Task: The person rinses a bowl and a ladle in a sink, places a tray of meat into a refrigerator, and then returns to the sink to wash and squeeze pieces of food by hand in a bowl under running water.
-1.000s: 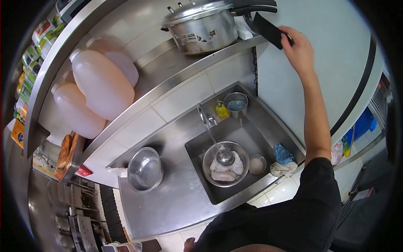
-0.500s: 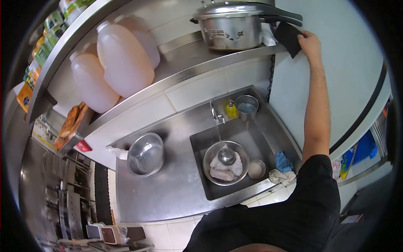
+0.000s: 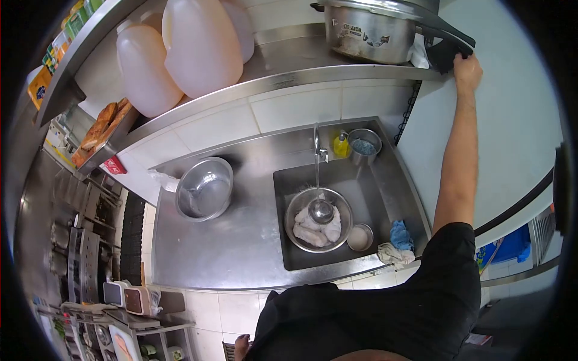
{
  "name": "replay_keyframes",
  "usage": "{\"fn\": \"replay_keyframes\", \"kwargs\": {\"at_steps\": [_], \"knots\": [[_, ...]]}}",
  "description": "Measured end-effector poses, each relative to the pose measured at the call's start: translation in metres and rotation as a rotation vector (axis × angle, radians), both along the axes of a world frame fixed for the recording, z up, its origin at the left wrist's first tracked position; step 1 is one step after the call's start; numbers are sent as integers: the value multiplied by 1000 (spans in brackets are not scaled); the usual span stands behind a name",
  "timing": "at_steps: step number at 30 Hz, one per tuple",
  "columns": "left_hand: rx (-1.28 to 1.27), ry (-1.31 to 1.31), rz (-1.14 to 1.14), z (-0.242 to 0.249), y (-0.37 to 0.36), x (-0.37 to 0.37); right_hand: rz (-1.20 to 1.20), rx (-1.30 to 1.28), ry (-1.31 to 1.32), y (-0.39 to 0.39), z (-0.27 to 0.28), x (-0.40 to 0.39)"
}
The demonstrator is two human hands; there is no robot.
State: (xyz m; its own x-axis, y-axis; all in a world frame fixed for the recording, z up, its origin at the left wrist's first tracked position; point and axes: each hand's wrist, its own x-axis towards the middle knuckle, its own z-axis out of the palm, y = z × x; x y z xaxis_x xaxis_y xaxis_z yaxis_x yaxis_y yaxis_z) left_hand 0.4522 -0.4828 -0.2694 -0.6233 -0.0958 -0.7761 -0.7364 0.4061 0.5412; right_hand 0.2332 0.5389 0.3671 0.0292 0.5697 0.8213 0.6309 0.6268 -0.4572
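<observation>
High on the right, my right hand [image 3: 468,73] is closed on the edge of a flat black piece [image 3: 442,55], which sits at the end of the steel shelf under the long handle of a pressure cooker [image 3: 370,35]. A crumpled white bag or cloth [image 3: 419,53] is tucked between cooker and black piece. My left hand [image 3: 242,346] hangs low by my side at the bottom, small in view, its fingers mostly hidden. In the sink, a steel bowl [image 3: 291,231] holds pale chunks of food and a ladle [image 3: 321,211], with tap water running onto them.
A small cup [image 3: 360,237], blue cloth [image 3: 401,235] and whitish rag [image 3: 395,256] are at the sink's right. Yellow soap bottle [image 3: 341,144] and steel pot [image 3: 365,144] stand behind. An empty bowl [image 3: 205,189] rests on the counter; large jugs [image 3: 201,51] stand on the shelf.
My right hand has pushed the black piece in beneath the cooker's handle, at the shelf end. The view has shifted, and my left hand has come into sight at the bottom.
</observation>
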Motion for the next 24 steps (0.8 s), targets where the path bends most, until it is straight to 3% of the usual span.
{"fn": "replay_keyframes", "kwargs": {"at_steps": [4,7,13,16,17,19,20,21,23,24], "knots": [[-36,-69,90,2,-1,-3,87,119,-136,31,-12,-15],[-63,-102,99,3,-2,-4,131,216,-197,5,-12,-30],[-151,87,-91,5,-5,-6,226,340,-217,60,-21,-47],[-186,91,-179,2,-13,-1,88,198,-429,34,-11,-37],[-195,81,-208,2,-12,-2,61,186,-354,24,-11,-34],[-46,22,-18,3,-9,5,12,163,-200,5,-16,-25],[28,-9,75,4,-11,5,69,321,-72,-5,-27,-15],[5,-19,11,1,-13,3,125,481,56,-19,-42,-1],[-226,677,-673,7,-22,9,216,253,266,-96,-81,30],[-272,630,-696,4,-26,15,407,205,518,-129,-109,31]]}}
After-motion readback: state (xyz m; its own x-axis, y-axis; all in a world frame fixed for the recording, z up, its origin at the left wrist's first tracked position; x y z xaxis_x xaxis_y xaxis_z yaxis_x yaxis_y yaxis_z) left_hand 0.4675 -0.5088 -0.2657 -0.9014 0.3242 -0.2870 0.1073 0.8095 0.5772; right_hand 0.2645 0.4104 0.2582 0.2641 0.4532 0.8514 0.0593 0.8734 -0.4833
